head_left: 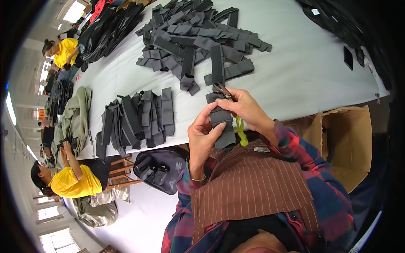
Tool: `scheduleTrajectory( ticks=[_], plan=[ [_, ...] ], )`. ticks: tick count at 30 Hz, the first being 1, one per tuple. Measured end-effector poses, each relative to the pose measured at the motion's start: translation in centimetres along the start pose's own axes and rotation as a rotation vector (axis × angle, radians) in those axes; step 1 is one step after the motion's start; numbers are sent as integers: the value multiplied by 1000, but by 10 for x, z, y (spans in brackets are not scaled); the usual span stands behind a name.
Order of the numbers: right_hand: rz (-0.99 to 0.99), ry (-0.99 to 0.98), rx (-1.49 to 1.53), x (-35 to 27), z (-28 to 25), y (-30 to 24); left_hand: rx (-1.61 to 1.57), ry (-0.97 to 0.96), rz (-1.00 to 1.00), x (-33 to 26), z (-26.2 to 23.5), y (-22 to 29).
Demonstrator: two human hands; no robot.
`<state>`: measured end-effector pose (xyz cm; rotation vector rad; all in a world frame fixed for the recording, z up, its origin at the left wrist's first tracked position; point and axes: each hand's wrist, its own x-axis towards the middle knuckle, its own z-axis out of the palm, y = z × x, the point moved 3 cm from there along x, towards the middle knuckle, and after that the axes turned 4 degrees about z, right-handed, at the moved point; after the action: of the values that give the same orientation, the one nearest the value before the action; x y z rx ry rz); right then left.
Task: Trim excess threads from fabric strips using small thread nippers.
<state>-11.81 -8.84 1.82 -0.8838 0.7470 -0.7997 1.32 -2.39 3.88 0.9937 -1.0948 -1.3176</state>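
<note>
A dark grey fabric strip (222,119) is gripped in my left hand (201,135), its thumb pressed flat on the strip near the table's front edge. My right hand (249,109) is closed around small thread snips (225,92), whose tips lie at the strip's far end. A yellow-green ribbon (241,131) hangs below the right hand, apparently from the snips. Just beyond the hands spreads a loose heap of similar dark strips (181,40). To the left, more strips (139,116) lie side by side in a rough row along the front edge.
The pale table (295,63) carries a dark phone (348,58) and black garments at right. An open cardboard box (356,139) stands right of me. A dark bag (158,170) holds black pieces below the table. Two people in yellow shirts (80,181) work at left, near green cloth (78,111).
</note>
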Motion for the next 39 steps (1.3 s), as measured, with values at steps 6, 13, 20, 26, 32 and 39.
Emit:
scheduleTrajectory(
  ticks=[6,13,20,26,32,39],
  plan=[
    [-666,278,-793,-32,11,-37,-28,112,-7,-6,-12,0],
    [-921,291,-1305,-40,18,-37,-15,123,21,-2,-8,0],
    [-947,297,-1315,-38,22,-36,81,108,57,-2,-10,-8],
    [-937,307,-1308,-37,23,-33,59,102,54,-3,-8,-7],
    [-901,340,-1190,-33,15,-32,32,123,44,-4,-6,-4],
    [-281,37,-539,-27,10,-31,-124,205,32,-6,3,4]
  ],
)
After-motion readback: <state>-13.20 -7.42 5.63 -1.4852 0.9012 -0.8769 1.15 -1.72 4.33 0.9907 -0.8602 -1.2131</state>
